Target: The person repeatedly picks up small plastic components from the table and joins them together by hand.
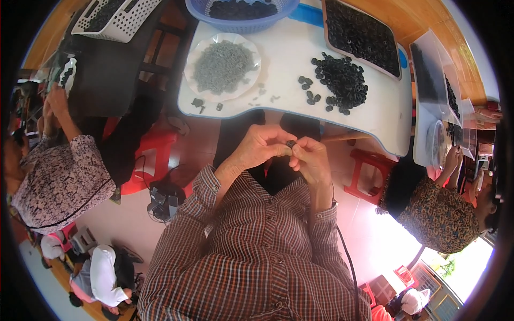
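Observation:
My left hand (262,147) and my right hand (310,158) meet close in front of my chest, below the near edge of the white table (289,51). Between their fingertips they pinch a small black ring (290,143). On the table ahead lies a loose pile of black rings (342,80), with a few strays to its left. A white plate (193,59) holds a heap of small grey parts (222,65). My checked sleeves come up from the bottom of the view.
A blue basket (241,24) and a brown tray (361,35) of black rings stand at the table's far side. A person sits at left by a dark table (107,75), another at right beside a red stool (369,174). Pale floor below.

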`<act>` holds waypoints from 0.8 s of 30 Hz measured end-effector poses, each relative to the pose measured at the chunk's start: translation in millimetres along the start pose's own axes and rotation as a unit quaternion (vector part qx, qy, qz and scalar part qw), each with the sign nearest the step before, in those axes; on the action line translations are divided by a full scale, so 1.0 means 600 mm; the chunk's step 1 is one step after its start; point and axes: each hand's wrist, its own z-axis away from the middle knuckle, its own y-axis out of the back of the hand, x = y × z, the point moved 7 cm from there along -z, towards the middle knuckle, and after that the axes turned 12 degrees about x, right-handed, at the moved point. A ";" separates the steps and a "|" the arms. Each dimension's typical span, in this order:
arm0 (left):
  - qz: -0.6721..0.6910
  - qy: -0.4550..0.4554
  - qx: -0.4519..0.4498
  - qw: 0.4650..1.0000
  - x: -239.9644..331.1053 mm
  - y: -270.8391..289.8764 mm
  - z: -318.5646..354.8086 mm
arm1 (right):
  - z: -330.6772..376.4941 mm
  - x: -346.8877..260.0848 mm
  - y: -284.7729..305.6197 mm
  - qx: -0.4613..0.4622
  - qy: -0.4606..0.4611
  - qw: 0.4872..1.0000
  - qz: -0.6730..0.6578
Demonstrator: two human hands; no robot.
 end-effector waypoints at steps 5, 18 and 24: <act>-0.016 0.014 -0.012 1.000 -0.006 -0.002 0.001 | -0.002 0.002 0.002 -0.007 -0.008 1.000 -0.003; 0.008 -0.005 0.018 1.000 0.001 0.000 0.002 | 0.006 -0.022 -0.021 -0.006 0.056 0.998 -0.016; 0.010 -0.021 0.020 1.000 -0.004 0.004 0.007 | 0.006 -0.014 -0.022 0.003 0.076 0.997 0.012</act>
